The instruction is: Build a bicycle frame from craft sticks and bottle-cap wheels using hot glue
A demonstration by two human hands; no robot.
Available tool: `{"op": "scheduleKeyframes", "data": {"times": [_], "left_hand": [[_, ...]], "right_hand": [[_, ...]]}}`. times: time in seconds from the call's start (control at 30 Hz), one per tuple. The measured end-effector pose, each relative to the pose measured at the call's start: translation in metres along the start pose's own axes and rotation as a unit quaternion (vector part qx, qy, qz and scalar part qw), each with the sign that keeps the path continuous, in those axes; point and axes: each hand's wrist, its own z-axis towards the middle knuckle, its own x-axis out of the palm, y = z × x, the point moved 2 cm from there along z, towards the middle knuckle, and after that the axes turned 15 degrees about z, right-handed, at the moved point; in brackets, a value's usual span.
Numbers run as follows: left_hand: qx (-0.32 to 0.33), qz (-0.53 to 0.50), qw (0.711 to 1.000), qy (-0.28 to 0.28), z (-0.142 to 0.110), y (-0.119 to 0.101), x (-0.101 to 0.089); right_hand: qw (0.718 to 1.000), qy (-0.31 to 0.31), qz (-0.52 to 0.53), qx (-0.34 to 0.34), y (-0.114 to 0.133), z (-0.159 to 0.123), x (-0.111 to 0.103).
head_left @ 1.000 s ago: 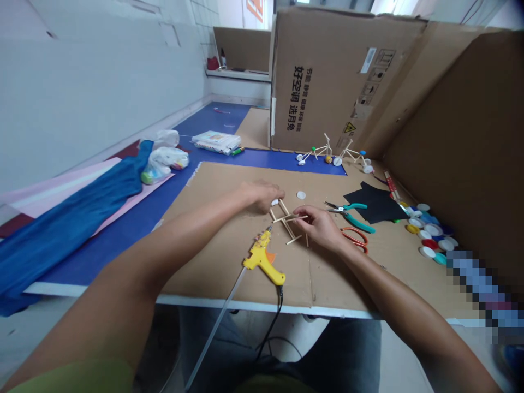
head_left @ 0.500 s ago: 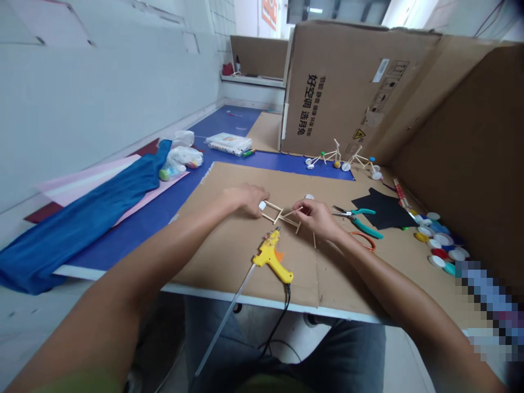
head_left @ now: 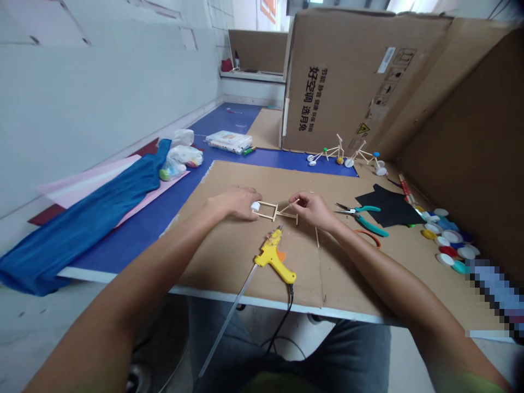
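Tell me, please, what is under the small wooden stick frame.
Brown cardboard shows through the stick frame; what lies beneath its end at the left hand cannot be seen, because that hand covers it.

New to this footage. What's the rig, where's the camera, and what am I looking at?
No machine here: a person works bare-handed, filmed by one head-worn camera looking forward and down. The left hand is at one end of a small wooden-stick frame, by a white piece. At the other end, the right hand pinches a thin stick.

Nearer the person, a yellow glue gun lies on brown cardboard. To the right are teal-handled pliers, a black sheet and bottle caps. Farther back stand two wheeled stick models.
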Motion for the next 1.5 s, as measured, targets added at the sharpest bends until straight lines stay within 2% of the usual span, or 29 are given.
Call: {"op": "scheduleKeyframes", "data": {"times": [0.1, 0.17, 0.33, 0.47, 0.73, 1.0, 1.2, 1.5], "left_hand": [[-0.016, -0.042, 0.999, 0.002, -0.001, 0.001, 0.0], [-0.032, -0.067, 0.997, -0.016, -0.001, 0.0, -0.005], [-0.042, -0.121, 0.983, -0.133, 0.008, -0.016, -0.021], [-0.033, -0.177, 0.965, -0.192, 0.018, -0.032, -0.018], [-0.056, -0.207, 0.955, -0.204, 0.011, -0.039, 0.0], [-0.063, -0.191, 0.955, -0.217, 0.011, -0.043, 0.001], [-0.094, -0.174, 0.957, -0.213, 0.012, -0.039, 0.006], [-0.078, -0.145, 0.967, -0.193, 0.013, -0.041, 0.008]], "right_hand": [[1.0, 0.01, 0.012, 0.005, 0.0, -0.001, 0.0], [1.0, 0.01, 0.022, 0.004, 0.001, -0.001, -0.001], [0.999, 0.007, 0.036, -0.009, 0.001, 0.001, -0.001], [0.999, 0.007, 0.037, -0.019, 0.001, 0.001, -0.002], [0.999, 0.015, 0.046, -0.024, 0.003, 0.002, -0.002], [0.999, 0.016, 0.041, -0.032, 0.004, 0.003, -0.002], [0.999, 0.015, 0.036, -0.029, 0.004, 0.003, -0.001], [0.998, 0.02, 0.045, -0.034, 0.003, 0.003, 0.0]]}}
